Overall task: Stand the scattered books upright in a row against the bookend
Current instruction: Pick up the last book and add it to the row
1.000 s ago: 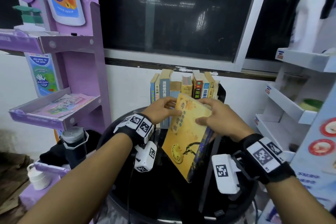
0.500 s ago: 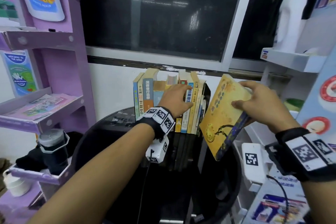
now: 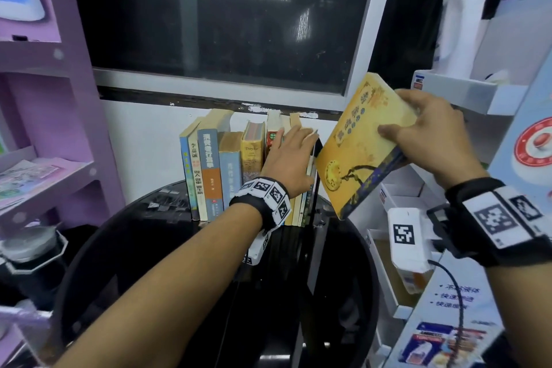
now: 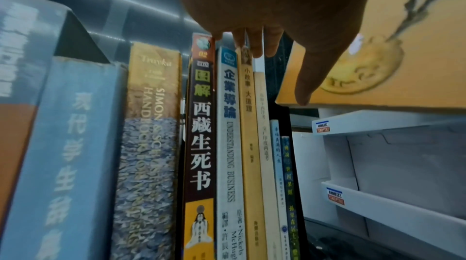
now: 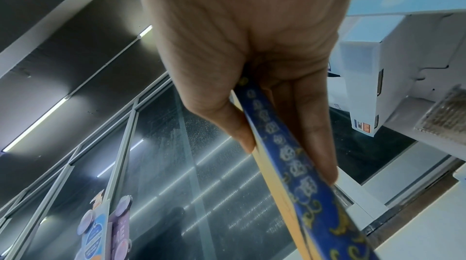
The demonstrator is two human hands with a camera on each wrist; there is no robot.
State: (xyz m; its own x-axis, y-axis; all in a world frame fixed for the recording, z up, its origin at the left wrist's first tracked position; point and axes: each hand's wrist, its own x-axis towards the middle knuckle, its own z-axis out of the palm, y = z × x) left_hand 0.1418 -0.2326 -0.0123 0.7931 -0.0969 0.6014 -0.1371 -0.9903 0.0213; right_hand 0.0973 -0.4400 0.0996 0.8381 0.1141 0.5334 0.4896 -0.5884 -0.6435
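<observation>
Several books (image 3: 227, 164) stand upright in a row on the black round table (image 3: 143, 218), their spines facing me. My left hand (image 3: 291, 155) lies with straight fingers on the right-hand books of the row, its fingertips (image 4: 254, 45) at their tops. The black bookend (image 3: 318, 155) stands just right of the last thin book, a dark upright strip (image 4: 301, 214) in the left wrist view. My right hand (image 3: 424, 131) grips a yellow book (image 3: 358, 152) with a blue spine (image 5: 290, 154). It is tilted in the air up and right of the row, apart from it.
A purple display rack (image 3: 59, 98) stands at the left, with a dark lidded cup (image 3: 33, 257) below it. White cardboard shelves (image 3: 466, 92) crowd the right side close to the held book. A dark window (image 3: 224, 9) and white wall back the row.
My right hand has carried the yellow book from in front of the row up and to the right. My left hand let go of it and moved onto the row's right-hand books.
</observation>
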